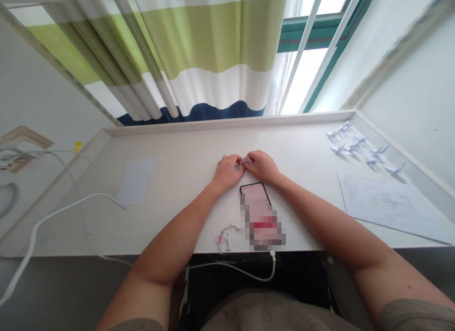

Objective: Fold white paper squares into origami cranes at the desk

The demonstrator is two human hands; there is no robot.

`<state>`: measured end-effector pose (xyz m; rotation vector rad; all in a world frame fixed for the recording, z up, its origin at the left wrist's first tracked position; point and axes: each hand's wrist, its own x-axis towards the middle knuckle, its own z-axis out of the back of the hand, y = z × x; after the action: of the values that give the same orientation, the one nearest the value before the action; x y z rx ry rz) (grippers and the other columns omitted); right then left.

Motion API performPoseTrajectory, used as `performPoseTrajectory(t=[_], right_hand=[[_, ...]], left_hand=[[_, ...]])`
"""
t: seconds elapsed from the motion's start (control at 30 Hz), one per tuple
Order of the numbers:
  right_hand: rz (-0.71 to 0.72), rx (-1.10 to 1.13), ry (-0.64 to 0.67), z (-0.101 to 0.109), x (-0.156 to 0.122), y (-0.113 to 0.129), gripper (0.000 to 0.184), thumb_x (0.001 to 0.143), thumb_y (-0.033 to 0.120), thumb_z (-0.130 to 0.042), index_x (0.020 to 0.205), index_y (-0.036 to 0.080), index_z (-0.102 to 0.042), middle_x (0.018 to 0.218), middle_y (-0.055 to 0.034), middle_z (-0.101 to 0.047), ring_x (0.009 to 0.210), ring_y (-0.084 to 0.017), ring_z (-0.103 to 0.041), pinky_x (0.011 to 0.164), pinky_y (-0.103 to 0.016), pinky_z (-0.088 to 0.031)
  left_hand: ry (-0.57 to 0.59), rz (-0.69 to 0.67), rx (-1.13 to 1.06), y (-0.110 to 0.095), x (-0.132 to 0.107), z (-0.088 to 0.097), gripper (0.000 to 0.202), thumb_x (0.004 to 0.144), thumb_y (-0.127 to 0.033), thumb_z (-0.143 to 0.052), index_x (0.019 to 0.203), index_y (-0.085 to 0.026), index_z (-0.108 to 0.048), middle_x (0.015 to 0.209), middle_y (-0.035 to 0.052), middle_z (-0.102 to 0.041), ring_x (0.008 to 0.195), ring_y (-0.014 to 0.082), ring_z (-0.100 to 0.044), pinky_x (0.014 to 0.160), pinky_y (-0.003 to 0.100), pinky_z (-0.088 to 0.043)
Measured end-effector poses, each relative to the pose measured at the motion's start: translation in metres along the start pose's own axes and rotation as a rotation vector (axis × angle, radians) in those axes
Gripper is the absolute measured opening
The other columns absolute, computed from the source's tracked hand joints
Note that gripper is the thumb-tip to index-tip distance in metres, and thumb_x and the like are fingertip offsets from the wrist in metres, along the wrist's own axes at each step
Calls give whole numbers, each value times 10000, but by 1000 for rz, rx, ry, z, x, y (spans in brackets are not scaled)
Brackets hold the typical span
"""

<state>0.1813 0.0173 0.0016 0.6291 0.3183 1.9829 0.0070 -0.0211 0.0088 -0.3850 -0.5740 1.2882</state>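
Small white paper (pixel 245 160) — pinched, mostly hidden — near the desk (pixel 185 153) centre.

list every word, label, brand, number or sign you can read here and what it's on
No text can be read for certain.
Written sheet, right side of the desk: lines of writing, too small and blurred to read.
Phone: screen mostly pixelated, nothing legible.
No other text can be made out.

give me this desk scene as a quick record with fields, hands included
held: small white paper, pinched by left hand and right hand
nearer the person: phone, white cable plugged in
left of phone: thin strand with pink charm
far left: white paper slips
far right: folded paper figures, written-on sheet
behind: banded curtain
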Motion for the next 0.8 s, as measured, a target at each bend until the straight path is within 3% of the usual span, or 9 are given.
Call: performPoseTrajectory(t=[0.17, 0.4, 0.8], right_hand=[[-38, 102, 2, 1, 2, 0, 244, 868, 291, -643, 697, 241, -476, 706, -27, -575, 720, -203, -499, 681, -350, -356], [-151, 358, -13, 7, 2, 1, 126, 839, 284, -616, 737, 218, -582, 745, -24, -677, 674, -167, -538, 667, -326, -408], [-208, 449, -106, 7, 3, -6, 46, 810, 220, -621, 845, 211, -649, 727, -14, -674, 688, -185, -588, 702, -347, -471]], left_hand=[[-17, 14, -20, 0, -1, -1, 149, 893, -213, -709, 995, -248, -606, 1111, 69, -749, 1133, 286, -642, 1051, 456, -501], [-8, -11, -32, -1, -2, 1, 171, 886, -197, -718, 987, -255, -593, 1150, 63, -744, 1189, 284, -621, 1092, 459, -482], [3, -67, 17, -2, -2, 1, 154, 913, -209, -684, 1050, -252, -628, 1158, 69, -753, 1186, 285, -652, 1093, 467, -492]])
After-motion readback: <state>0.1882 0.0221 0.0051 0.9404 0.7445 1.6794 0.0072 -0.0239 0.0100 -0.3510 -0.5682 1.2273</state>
